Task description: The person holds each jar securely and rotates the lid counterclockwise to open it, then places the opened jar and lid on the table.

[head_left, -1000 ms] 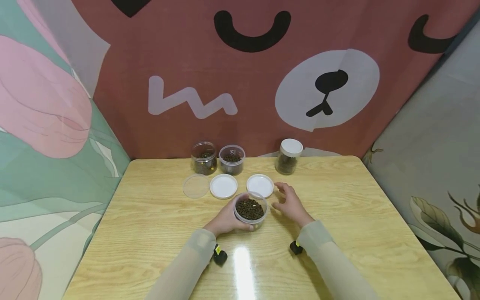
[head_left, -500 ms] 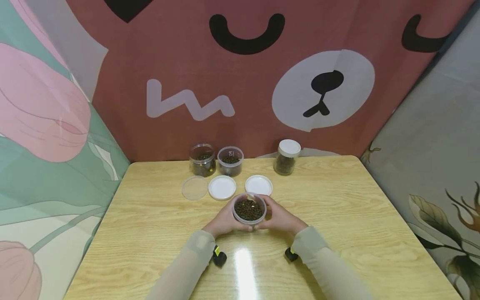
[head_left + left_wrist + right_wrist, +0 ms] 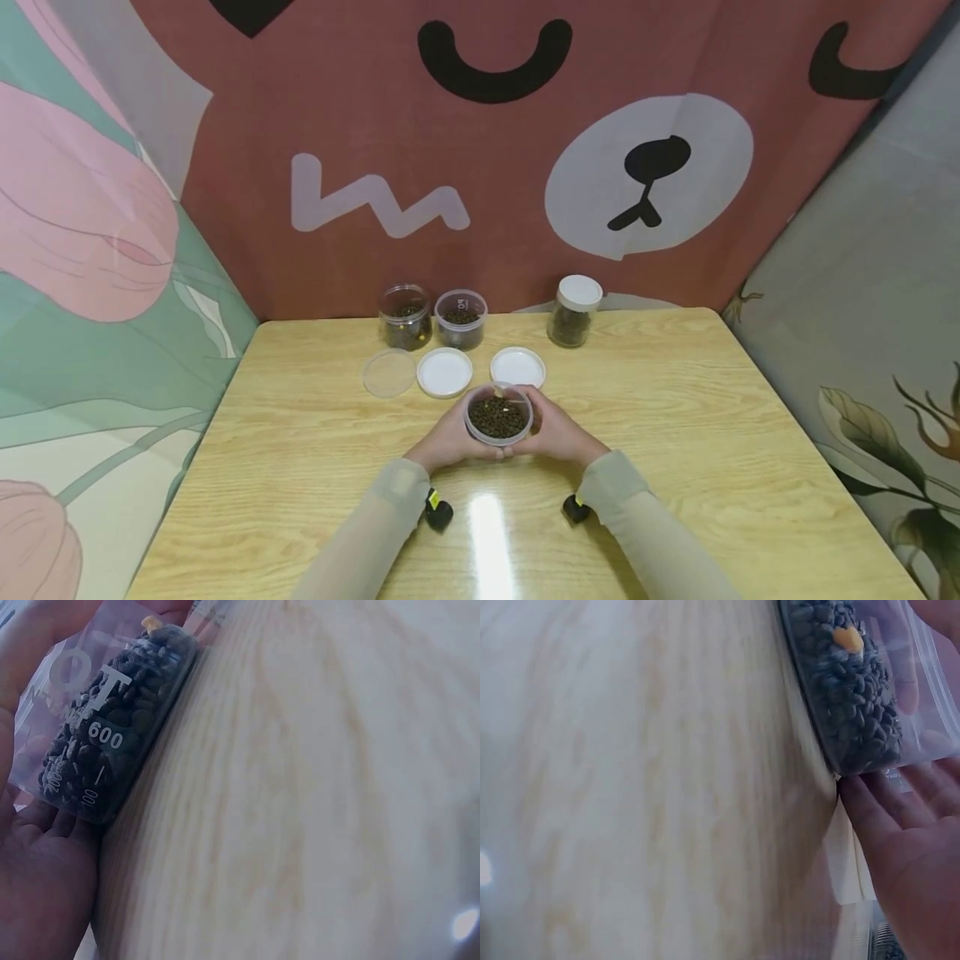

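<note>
An open clear plastic jar [image 3: 498, 416] filled with small dark pellets stands on the wooden table [image 3: 675, 433], in the middle near me. My left hand [image 3: 452, 436] grips its left side and my right hand [image 3: 555, 433] cups its right side. The left wrist view shows the jar [image 3: 105, 742] with white markings, against my palm [image 3: 37, 885]. The right wrist view shows the jar [image 3: 851, 690], one orange piece among the pellets, and my fingers [image 3: 907, 825] along its wall.
Behind the jar lie two white lids [image 3: 445, 372] [image 3: 517, 367] and a clear lid [image 3: 389, 373]. Two open jars of pellets [image 3: 406, 316] [image 3: 461, 318] and a white-capped jar [image 3: 574, 311] stand by the red backdrop.
My right hand came in from the right of the jar and closed around its right side. The left hand kept its hold.
</note>
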A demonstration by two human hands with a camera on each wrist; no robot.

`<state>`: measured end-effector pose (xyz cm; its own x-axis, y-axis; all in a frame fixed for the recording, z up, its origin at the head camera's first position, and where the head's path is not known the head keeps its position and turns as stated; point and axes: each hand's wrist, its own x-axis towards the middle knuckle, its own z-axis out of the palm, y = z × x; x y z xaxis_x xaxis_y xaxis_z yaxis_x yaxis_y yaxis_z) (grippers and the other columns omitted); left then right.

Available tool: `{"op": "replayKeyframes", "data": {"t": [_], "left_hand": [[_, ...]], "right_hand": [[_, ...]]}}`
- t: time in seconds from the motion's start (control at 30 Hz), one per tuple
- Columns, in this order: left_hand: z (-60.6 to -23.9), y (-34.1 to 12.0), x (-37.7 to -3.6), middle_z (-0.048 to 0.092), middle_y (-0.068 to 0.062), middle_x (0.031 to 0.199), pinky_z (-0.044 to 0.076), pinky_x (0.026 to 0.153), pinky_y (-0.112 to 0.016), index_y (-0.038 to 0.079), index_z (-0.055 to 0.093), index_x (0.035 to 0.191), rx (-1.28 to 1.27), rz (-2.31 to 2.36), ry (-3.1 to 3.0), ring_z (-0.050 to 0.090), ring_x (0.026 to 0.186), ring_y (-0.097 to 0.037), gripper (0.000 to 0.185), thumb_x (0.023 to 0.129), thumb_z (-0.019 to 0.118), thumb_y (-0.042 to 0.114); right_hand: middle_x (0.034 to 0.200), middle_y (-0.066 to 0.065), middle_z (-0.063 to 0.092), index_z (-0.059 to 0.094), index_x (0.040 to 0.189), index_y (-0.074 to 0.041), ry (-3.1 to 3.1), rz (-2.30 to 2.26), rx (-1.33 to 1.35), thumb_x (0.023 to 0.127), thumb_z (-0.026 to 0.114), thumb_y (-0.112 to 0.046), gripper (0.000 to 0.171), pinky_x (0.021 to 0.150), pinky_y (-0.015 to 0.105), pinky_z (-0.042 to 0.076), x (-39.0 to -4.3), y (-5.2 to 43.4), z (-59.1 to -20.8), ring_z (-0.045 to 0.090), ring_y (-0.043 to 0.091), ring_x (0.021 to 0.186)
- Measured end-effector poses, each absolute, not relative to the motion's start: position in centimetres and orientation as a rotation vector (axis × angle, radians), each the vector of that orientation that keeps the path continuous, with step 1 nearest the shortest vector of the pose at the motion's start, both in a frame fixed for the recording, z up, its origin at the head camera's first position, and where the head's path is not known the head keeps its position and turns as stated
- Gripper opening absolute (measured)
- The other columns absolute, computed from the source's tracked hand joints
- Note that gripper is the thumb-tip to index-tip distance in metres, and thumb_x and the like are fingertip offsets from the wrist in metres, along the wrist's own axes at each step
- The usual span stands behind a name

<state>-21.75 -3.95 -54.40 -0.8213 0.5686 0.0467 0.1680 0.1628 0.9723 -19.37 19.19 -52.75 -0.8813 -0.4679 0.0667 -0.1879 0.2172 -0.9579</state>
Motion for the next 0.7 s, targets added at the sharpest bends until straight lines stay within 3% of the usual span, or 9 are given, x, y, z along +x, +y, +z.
{"op": "replayKeyframes", "data": {"t": [0.17,0.7], "left_hand": [[-54.2,-3.9,-21.9,0.042,-0.011,0.154,0.026,0.120,-0.047,0.011,0.034,0.156,0.718,1.707,2.112,0.040,0.142,-0.027,0.109,0.066,0.096,0.014],[-53.1,-4.3,-22.9,0.046,-0.012,0.153,0.029,0.119,-0.045,0.009,0.037,0.154,0.763,1.615,2.138,0.044,0.140,-0.026,0.105,0.068,0.096,0.014]], "right_hand": [[0.148,0.011,0.050,0.045,0.147,-0.008,2.306,-1.725,-0.589,0.072,0.093,-0.008,0.089,0.107,0.033,0.046,-19.4,19.2,-52.7,0.048,0.029,0.137],[0.146,0.013,0.053,0.052,0.143,-0.009,2.322,-1.744,-0.447,0.070,0.094,-0.010,0.084,0.103,0.036,0.051,-19.8,18.9,-51.8,0.053,0.032,0.132]]}}
